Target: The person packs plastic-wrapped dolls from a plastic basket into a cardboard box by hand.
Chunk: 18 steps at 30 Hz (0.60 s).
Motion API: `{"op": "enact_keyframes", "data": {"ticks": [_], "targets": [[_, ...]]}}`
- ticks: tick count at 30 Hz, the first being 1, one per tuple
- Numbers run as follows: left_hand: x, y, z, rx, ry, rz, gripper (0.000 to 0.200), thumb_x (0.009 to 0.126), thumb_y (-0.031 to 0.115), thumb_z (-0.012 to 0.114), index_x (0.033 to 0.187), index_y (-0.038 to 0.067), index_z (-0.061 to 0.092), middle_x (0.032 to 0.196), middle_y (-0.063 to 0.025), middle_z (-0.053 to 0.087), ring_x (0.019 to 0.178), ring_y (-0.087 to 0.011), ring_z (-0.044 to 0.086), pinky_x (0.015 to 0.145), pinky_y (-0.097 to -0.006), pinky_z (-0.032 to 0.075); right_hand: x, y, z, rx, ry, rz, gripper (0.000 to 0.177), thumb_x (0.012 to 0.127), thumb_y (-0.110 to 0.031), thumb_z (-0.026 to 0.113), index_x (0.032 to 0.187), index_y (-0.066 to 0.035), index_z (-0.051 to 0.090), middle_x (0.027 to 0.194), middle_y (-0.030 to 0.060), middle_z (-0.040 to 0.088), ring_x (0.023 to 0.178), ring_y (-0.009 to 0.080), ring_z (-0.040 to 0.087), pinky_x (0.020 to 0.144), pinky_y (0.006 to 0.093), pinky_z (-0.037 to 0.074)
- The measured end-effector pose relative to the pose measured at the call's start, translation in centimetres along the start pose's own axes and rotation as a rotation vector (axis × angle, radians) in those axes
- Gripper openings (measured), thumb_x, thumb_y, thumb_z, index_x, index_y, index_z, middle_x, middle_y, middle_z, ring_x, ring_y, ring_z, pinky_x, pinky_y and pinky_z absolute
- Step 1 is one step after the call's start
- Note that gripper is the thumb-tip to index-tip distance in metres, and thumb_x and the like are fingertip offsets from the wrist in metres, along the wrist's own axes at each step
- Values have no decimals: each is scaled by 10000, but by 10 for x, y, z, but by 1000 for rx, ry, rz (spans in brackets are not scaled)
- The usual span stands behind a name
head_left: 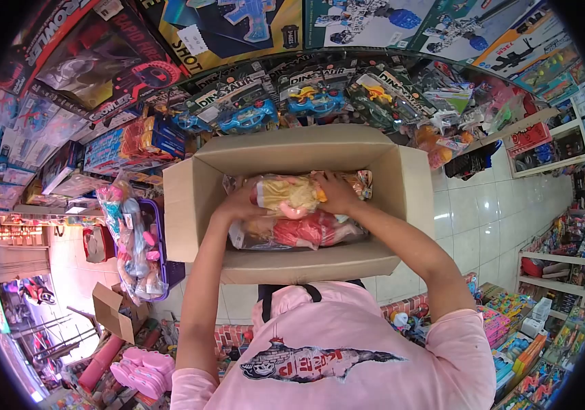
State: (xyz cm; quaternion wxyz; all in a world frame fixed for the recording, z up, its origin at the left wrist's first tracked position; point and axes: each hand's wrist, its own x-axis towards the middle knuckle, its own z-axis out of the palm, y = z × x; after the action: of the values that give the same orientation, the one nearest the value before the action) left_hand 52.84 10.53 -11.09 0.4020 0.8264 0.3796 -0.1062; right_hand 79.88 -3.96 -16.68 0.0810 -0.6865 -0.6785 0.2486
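An open cardboard box (292, 266) stands in front of me with its flaps spread. Inside lie dolls in clear plastic bags. One doll in yellow clothes (275, 194) lies across the upper part, and a doll in red (309, 230) lies below it, nearer to me. At the left end of the yellow doll is my left hand (241, 203), its fingers partly hidden against the plastic. My right hand (335, 193) rests on the other end of the yellow doll, fingers spread over the bag.
Packaged dinosaur toys (248, 113) hang behind the box. A purple basket (169, 249) with bagged dolls (138, 239) is at the left. A smaller open carton (113, 314) and pink cases (143, 371) sit lower left. White shelves (555, 283) stand at the right.
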Motion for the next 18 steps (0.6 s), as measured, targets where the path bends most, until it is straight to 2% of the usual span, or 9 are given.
{"op": "enact_keyframes", "data": {"ticks": [1,3,4,6,9,10,12,16,18], "targets": [[7,-10,5,0,-5,-2,1026,627,304,863,1474,90,327,1506,-275,298,1423,-361,300,1131,-445,337,6,-7,10,3,35,48,813,676,-265,796,1359,-92,390,1384,179,404,1285,424,412,1026,498,434],[26,-38,15,226,3,-159,1169,561,332,900,1510,133,248,1531,-276,215,1454,-397,197,1155,-486,284,21,-10,33,19,68,54,762,692,-255,789,1330,-89,406,1386,196,387,1308,425,380,1001,520,450],[29,-45,19,227,5,-162,1169,561,332,900,1510,133,248,1531,-276,215,1454,-397,197,1155,-486,284,26,-14,40,-66,82,77,751,700,-250,787,1326,-84,408,1385,196,383,1310,418,376,996,529,452],[29,-58,30,518,24,-115,1231,556,359,911,1524,143,181,1506,-243,259,1428,-447,216,1150,-537,272,36,-16,45,-123,40,133,733,717,-234,785,1323,-68,408,1377,190,376,1306,395,374,998,543,446],[39,-103,55,378,105,-41,1226,557,387,907,1517,144,184,1474,-219,288,1399,-479,238,1137,-573,275,44,-11,42,-138,2,82,753,709,-237,796,1330,-65,407,1342,186,395,1287,390,388,1004,519,441],[42,-103,54,335,65,-37,1185,595,402,886,1512,127,187,1466,-215,285,1382,-479,258,1130,-568,292,45,-2,46,-133,-5,83,753,709,-237,796,1330,-65,407,1342,186,395,1287,390,388,1004,519,441],[47,-107,59,372,88,-26,1189,602,401,881,1519,140,171,1470,-201,285,1377,-471,267,1147,-543,273,51,18,57,-104,101,-83,759,693,-236,808,1325,-68,422,1299,182,416,1275,391,398,997,493,447],[53,-105,61,324,63,-106,1177,630,406,862,1527,144,147,1485,-211,270,1375,-454,277,1171,-493,252,54,10,46,-117,73,-50,748,684,-233,814,1309,-65,439,1276,182,428,1263,388,407,997,479,448],[59,-119,68,342,76,-78,1190,623,420,863,1529,146,141,1487,-217,267,1379,-445,277,1173,-491,248,52,11,47,-143,98,-44,746,678,-230,817,1303,-58,448,1272,176,432,1254,385,418,1002,482,443]]}}
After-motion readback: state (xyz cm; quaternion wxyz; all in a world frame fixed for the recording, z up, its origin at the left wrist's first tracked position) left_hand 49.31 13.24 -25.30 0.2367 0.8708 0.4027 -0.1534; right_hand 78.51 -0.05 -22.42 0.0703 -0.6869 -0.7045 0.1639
